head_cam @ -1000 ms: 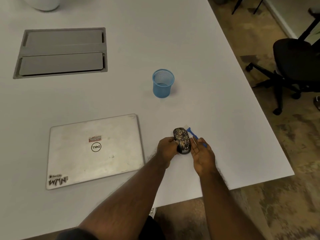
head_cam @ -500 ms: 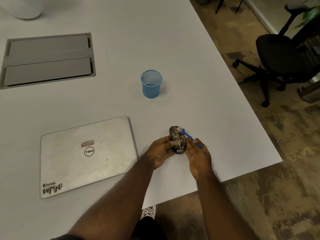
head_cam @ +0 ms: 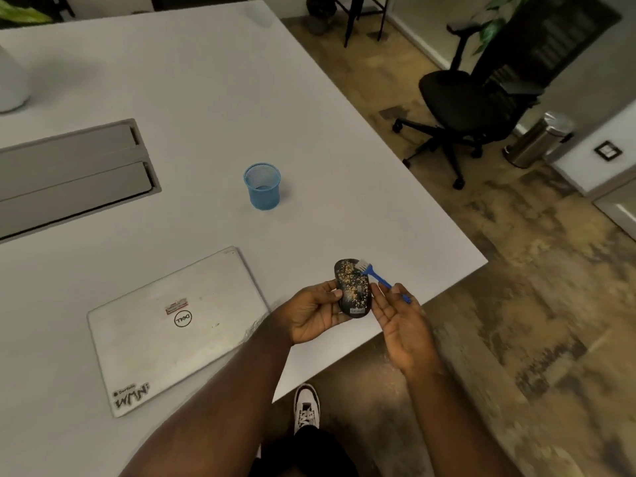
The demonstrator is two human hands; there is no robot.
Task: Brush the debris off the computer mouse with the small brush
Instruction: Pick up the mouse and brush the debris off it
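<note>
I've got the computer mouse (head_cam: 351, 288) in my left hand (head_cam: 311, 316), fingers curled round its left side and thumb pressed to its edge, holding it up near the table's (head_cam: 206, 98) front edge. Its black back is thick with pale, sandy debris (head_cam: 348, 280), spread from the far end down toward the small label by my palm. My right hand (head_cam: 402, 321) sits just right of the mouse, palm turned up toward me, fingers closed on the small brush (head_cam: 377, 277). The blue handle runs from my fingers up and to the left, its tail end poking out past my fingers on the right. The white bristles (head_cam: 362, 265) are touching the far right corner of the mouse, right on the speckled patch. My two hands are close together, the mouse filling the gap between them.

Left of my left hand, a closed silver laptop (head_cam: 172, 328) lies flat on the table with stickers on its lid. Beyond both hands, well apart, stands a blue mesh cup (head_cam: 262, 186). Farther left of it is a grey recessed panel (head_cam: 69, 173) in the tabletop. Off to the right of my right hand, on the floor, a black office chair (head_cam: 481, 98).
</note>
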